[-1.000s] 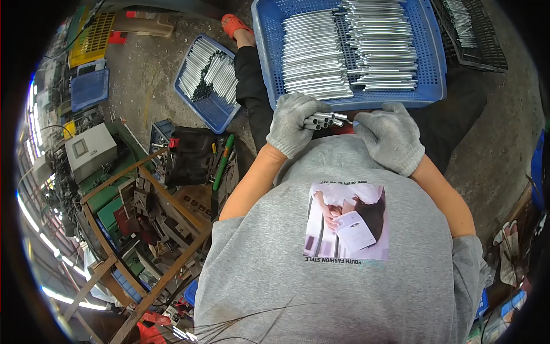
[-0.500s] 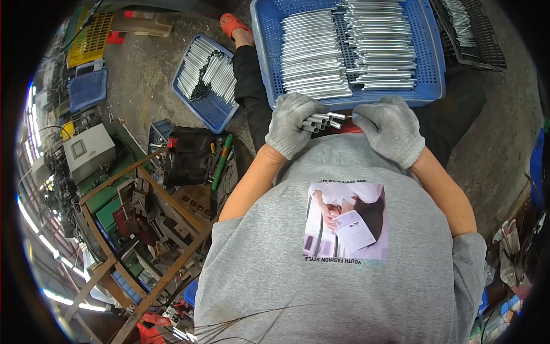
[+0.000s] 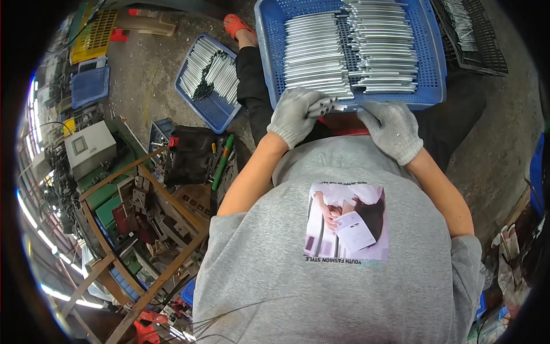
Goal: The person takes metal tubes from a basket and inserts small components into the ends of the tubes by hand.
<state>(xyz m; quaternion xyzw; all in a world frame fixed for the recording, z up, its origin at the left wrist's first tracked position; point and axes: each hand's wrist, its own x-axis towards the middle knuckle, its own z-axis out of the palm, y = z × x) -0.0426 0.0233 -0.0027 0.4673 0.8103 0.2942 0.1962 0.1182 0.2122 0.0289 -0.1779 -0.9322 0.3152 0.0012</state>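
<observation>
A bunch of metal tubes (image 3: 325, 106) is gripped in the gloved left hand (image 3: 295, 117), at the upper centre of the frame. The fingers are closed around the tubes, and the open tube ends are pointed toward the right of the frame. The gloved right hand (image 3: 394, 129) is positioned just beside these ends, with its fingers bent and its thumb near the forefinger; whether a tube is pinched there cannot be told.

Both hands are located at the near rim of the large blue crate (image 3: 431, 83), at the top of the frame. Within this crate, tubes are laid in two columns, a left stack (image 3: 315, 54) and a right stack (image 3: 382, 49), set side by side. More tubes (image 3: 222, 74) are contained in the small blue basket (image 3: 216, 117), upper left of centre, where part of the floor is left bare.

The work is judged to be partway through: both stacks are already formed, while the gripped bunch is not yet set down. The number of tubes left to be handled cannot be determined.
</observation>
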